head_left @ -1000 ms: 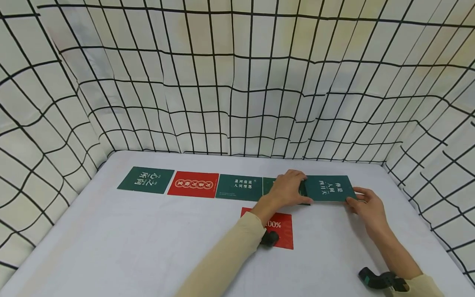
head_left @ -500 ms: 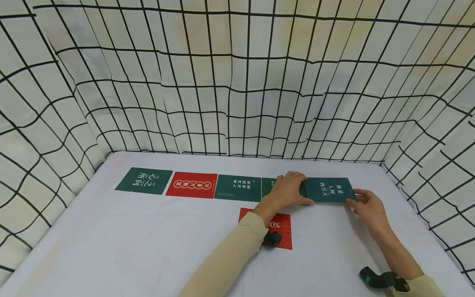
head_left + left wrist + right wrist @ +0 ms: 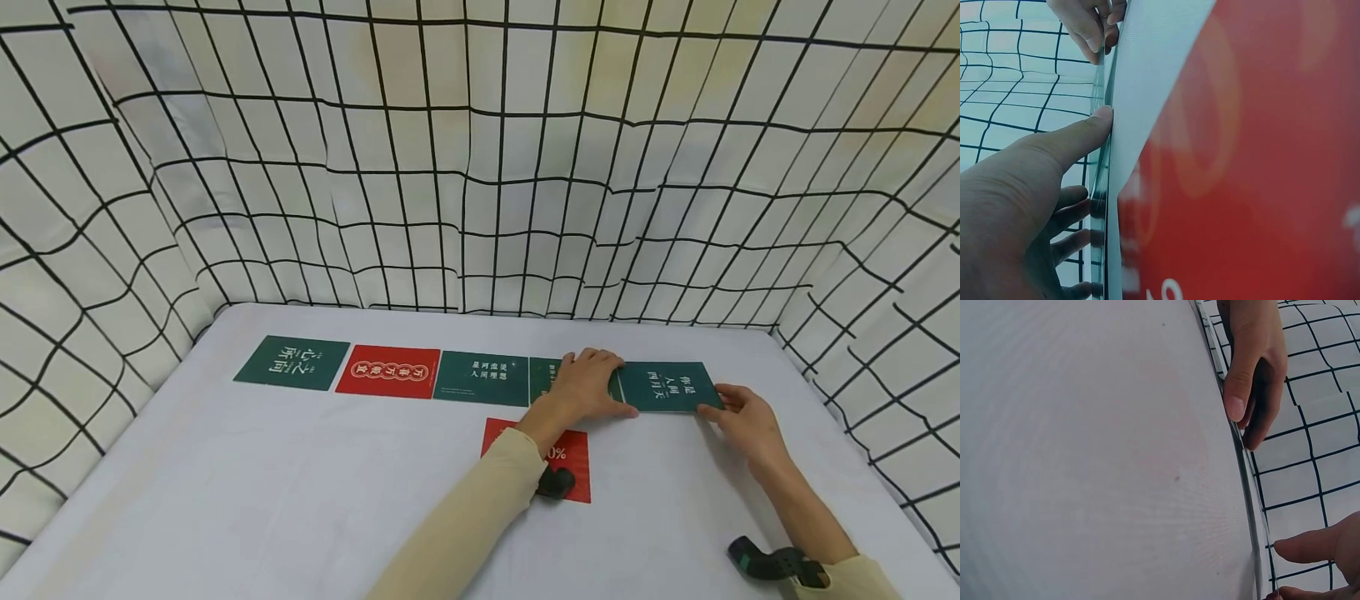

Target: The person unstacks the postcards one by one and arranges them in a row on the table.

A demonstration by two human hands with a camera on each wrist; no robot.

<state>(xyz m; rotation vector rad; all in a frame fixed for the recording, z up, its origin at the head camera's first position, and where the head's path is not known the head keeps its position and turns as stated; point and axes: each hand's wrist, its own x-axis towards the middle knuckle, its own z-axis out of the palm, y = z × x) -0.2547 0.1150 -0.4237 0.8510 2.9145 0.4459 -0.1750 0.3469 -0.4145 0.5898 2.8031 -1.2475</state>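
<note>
Two dark green cards end the row at the right, partly under my hands. My left hand (image 3: 585, 385) spreads over the fourth card (image 3: 542, 379), its thumb (image 3: 1094, 128) at the near edge by the seam and its fingertips resting farther back on the card. The end green card (image 3: 667, 385), with white characters, lies beside it with a thin pale line between them. My right hand (image 3: 748, 421) pinches this end card at its right corner, thumb at the near edge and fingers at the side. A red card (image 3: 573, 471) lies partly under my left wrist.
Left along the row are a green card (image 3: 292, 363), a red card (image 3: 387, 372) and another green card (image 3: 482, 378). They lie on a white cloth-covered table (image 3: 262, 475). Black netting (image 3: 465, 175) over white sheets encloses the back and sides.
The end card has shifted slightly toward me and right, and a pale line now shows at its left edge. Both hands keep nearly the same places; the left moves a little right.
</note>
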